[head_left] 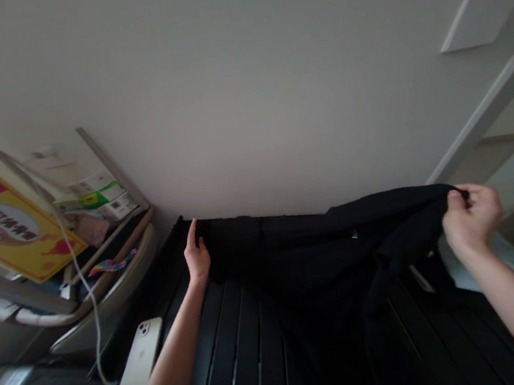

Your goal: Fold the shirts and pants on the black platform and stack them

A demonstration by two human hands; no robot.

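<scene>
Our left forearm (pixel 170 378) enters bottom left | left hand (pixel 198 258) and right hand (pixel 471 219) pinch, far apart, the black garment (pixel 297 258) mid-frame | soft, light cloth, best held at its top edge | white smartphone (pixel 140 360) lower left

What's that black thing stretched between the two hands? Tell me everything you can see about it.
The black garment is matte, soft-looking fabric, though its exact type can't be told. The left hand and right hand hold it up by its top edge, spread wide. Below that edge, the cloth sags in dark folds and hangs over a dark slatted surface. A small shiny spot, perhaps a snap or button, shows near the middle.
</scene>
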